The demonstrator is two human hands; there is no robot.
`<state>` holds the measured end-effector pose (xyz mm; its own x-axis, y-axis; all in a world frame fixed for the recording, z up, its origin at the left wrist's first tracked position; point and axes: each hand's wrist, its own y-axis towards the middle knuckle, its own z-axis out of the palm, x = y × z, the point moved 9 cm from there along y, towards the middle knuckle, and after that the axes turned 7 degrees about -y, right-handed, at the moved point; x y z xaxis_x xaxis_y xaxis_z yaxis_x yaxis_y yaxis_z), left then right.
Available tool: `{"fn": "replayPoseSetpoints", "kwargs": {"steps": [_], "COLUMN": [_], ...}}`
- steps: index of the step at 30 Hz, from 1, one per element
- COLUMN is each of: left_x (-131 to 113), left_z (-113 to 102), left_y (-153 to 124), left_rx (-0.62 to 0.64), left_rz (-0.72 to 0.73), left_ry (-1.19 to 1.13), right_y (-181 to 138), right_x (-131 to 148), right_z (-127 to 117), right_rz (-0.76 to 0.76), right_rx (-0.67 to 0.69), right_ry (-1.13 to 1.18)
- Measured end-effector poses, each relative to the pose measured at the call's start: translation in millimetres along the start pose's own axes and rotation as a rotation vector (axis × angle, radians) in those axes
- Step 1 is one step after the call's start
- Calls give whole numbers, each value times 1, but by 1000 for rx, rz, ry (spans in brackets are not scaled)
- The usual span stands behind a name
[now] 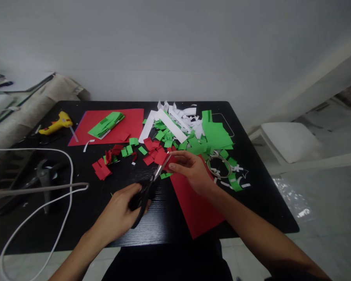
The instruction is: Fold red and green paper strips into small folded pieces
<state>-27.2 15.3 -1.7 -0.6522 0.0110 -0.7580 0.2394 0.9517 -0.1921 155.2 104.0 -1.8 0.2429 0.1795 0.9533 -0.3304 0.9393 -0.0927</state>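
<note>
My left hand (pixel 121 210) grips black-handled scissors (pixel 148 187) whose blades point up and right toward a small red paper piece (pixel 170 160). My right hand (pixel 190 169) pinches that red piece at the blade tips, above a larger red sheet (pixel 194 207) lying at the table's front edge. Cut red squares (pixel 155 152) and green squares (pixel 128 150) lie scattered just beyond the hands on the black table (pixel 84 218).
A red sheet (pixel 131 121) with stacked green strips (pixel 107 124) lies at back left. White strips (pixel 171 123) and green sheets (pixel 216 134) pile at the back right. A tape ring (pixel 219 166), yellow glue gun (pixel 57 123), white cable (pixel 58 195) and a white cushion (pixel 289 140) are nearby.
</note>
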Motion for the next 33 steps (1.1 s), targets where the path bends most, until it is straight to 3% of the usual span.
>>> {"fn": "replayPoseSetpoints", "kwargs": {"steps": [33], "left_x": [2], "left_z": [1], "left_y": [-2], "left_rx": [15], "left_rz": [-34], "left_ry": [6], "right_y": [0], "right_x": [-1], "right_z": [-2], "right_rz": [-2], "right_rx": [-16], "right_ry": [-23]}}
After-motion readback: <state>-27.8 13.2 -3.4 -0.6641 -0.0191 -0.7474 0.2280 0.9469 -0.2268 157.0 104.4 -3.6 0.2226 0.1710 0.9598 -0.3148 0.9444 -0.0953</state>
